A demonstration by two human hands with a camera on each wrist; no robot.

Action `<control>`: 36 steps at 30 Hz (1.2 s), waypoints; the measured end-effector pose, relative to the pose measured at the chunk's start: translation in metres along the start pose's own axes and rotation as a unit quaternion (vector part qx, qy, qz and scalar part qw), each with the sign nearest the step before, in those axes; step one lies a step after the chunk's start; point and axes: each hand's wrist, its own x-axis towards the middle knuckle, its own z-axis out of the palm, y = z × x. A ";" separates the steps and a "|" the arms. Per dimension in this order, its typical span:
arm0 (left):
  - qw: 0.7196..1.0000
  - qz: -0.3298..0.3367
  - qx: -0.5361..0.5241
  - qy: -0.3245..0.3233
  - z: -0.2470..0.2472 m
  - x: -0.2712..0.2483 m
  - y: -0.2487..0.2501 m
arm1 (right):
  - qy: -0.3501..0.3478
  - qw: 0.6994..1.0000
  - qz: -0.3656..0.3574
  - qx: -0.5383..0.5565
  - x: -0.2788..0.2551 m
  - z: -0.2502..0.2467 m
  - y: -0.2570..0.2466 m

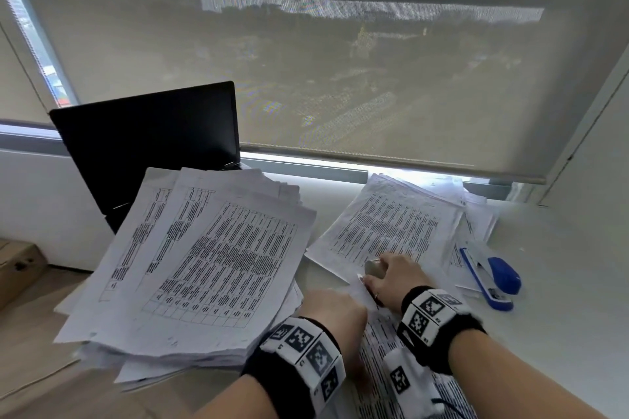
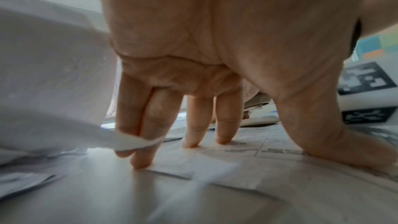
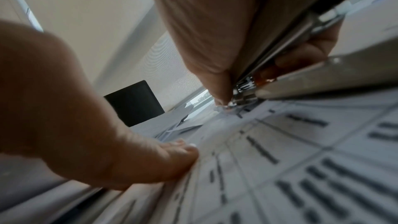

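Observation:
A set of printed table sheets (image 1: 381, 340) lies on the white desk near the front edge. My left hand (image 1: 332, 308) presses on it with straight fingers (image 2: 191, 135), and the thumb lies flat on the paper too. A loose sheet corner (image 2: 133, 142) curls across two of those fingers. My right hand (image 1: 386, 277) grips a grey metal stapler (image 1: 371, 267) at the sheets' far corner. In the right wrist view the stapler (image 3: 301, 76) has its nose down on the paper (image 3: 301, 159), fingers curled round its body and the thumb (image 3: 163, 159) resting on the page edge.
A thick, untidy stack of printed sheets (image 1: 211, 265) fills the left of the desk, partly over a black open laptop (image 1: 153, 139). Another paper pile (image 1: 391, 224) lies behind my hands, with a blue stapler (image 1: 493, 277) to its right. A window blind (image 1: 340, 61) hangs behind.

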 end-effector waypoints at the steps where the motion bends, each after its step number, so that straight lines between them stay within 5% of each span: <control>1: 1.000 0.001 -0.001 0.003 0.001 0.001 0.000 | 0.000 1.000 -0.005 -0.002 0.000 0.000 0.001; 18: 0.995 -0.015 -0.053 0.078 0.008 0.001 -0.002 | -0.010 0.998 -0.053 0.031 -0.008 -0.002 0.006; 30: 0.998 0.003 -0.037 0.049 0.003 -0.002 0.001 | -0.021 0.995 -0.031 0.093 0.000 -0.004 0.014; 36: 1.000 -0.010 -0.017 0.022 0.000 0.000 0.000 | -0.073 0.984 -0.084 0.139 -0.006 -0.007 0.019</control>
